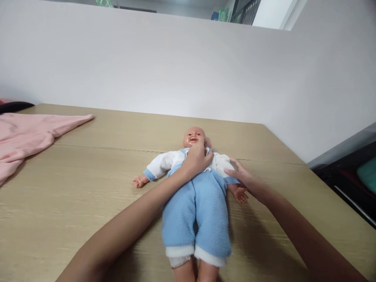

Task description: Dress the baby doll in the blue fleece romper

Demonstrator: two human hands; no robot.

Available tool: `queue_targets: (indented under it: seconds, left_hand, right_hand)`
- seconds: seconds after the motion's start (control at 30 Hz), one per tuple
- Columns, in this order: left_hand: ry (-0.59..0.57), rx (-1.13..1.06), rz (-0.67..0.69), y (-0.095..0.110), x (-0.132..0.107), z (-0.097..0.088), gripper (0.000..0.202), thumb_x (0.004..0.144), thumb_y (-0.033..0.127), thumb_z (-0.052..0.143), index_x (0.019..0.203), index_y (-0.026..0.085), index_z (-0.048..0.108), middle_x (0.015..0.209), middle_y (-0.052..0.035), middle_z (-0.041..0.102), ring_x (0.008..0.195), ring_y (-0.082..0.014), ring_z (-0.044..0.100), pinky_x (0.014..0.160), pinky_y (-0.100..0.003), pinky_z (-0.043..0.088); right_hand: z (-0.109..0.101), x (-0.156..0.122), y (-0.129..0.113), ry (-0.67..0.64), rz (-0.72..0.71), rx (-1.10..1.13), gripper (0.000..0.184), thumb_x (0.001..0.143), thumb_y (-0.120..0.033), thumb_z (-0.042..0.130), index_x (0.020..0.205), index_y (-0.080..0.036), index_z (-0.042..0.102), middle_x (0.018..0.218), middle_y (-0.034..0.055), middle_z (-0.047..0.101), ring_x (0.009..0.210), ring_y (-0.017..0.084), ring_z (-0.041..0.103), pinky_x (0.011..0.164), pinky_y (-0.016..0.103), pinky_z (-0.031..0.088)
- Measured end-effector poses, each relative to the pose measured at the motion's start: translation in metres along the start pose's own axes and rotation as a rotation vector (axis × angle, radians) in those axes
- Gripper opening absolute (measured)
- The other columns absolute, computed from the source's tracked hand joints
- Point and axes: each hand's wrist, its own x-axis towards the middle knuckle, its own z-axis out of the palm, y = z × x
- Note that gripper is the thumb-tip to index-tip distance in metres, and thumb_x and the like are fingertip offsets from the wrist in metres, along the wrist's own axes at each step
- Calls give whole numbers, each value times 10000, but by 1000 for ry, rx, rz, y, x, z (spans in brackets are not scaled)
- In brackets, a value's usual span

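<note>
A baby doll [195, 211] lies on its back on the table, head away from me. It wears a white top with blue cuffs and fuzzy blue trousers with white hems. My left hand [198, 156] lies across its upper chest, the fingers curled at the neck and cheek, hiding the collar. My right hand [242, 176] is beside the doll's sleeve [223, 162] on the right, slightly blurred. Its thumb and fingers are apart, around the sleeve's outer edge near the cuff. The doll's feet lie beyond the bottom of the view.
The wooden table [88, 188] has a seam running across it. A pink cloth [26, 141] is spread at the left. Behind the table rises a white wall [161, 62] with an opening on top. Something dark with a teal item [367, 174] stands off the right edge.
</note>
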Motion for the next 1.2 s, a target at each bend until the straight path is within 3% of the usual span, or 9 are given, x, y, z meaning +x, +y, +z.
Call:
queue_targets:
  seconds: [0.1,0.17,0.3,0.53,0.67,0.77,0.87,1.03,1.2]
  left_hand:
    - [-3,75,20,5,-3,-1,209,949,246,605,1127,232,496,969,-37,690,766,-197,612,764,-358,477]
    - [16,156,51,9,-6,-3,224,933,252,622,1128,240,512,997,-49,698,884,-237,645,827,-387,495]
    - [60,304,82,13,-8,-6,238,900,232,646,1109,250,534,1017,-69,709,1040,-305,646,975,-476,487]
    - [7,391,59,13,-7,-7,233,915,228,643,1128,242,550,1004,-88,708,1100,-334,641,1013,-510,484]
    - [-18,507,119,14,-6,-9,200,937,234,621,1129,217,567,1045,-126,718,1139,-362,616,1085,-552,443]
    - [-25,571,154,16,-7,-12,196,950,259,629,1132,210,576,1117,-146,716,1167,-371,599,1116,-565,416]
    - [-16,609,196,20,-8,-16,207,957,289,655,1138,217,584,1251,-158,684,1247,-379,563,1132,-568,396]
    - [-76,549,278,35,-12,-22,231,977,347,684,1165,233,614,1320,-140,638,1335,-381,503,1154,-586,369]
    - [-250,395,352,46,-17,-20,199,1029,404,631,1154,254,666,1309,-101,647,1242,-323,529,1112,-524,424]
  right_hand:
    - [-12,-21,-1,-55,184,70,754,845,-569,858,1480,-300,552,1424,139,723,972,297,798,666,364,687]
    - [-23,-27,2,-20,213,71,744,845,-578,854,1465,-284,566,1445,157,705,908,279,790,609,348,670]
    - [-57,-21,28,78,155,-72,595,802,-609,865,1250,-242,727,1264,125,788,913,299,762,691,397,673]
    - [-95,-14,74,66,74,-266,489,868,-601,790,1219,-269,713,1088,96,807,942,335,774,839,480,643]
    - [-83,-16,57,269,-239,-696,398,917,-504,712,1226,-253,727,1274,131,762,1221,416,687,1111,654,484]
    - [-54,-23,32,404,-437,-759,343,979,-368,620,1293,-249,689,1352,146,705,1307,404,622,1159,645,430]
    - [-16,-35,12,246,-406,-542,277,1019,-375,613,1273,-278,669,1252,119,712,1060,324,689,945,503,569]
    - [20,-45,10,-134,-120,-104,305,1106,-520,480,1166,-273,648,822,12,650,712,223,615,677,371,553]
    - [15,-38,16,-213,-144,39,423,1069,-589,535,827,-258,639,848,28,617,823,233,590,805,390,581]
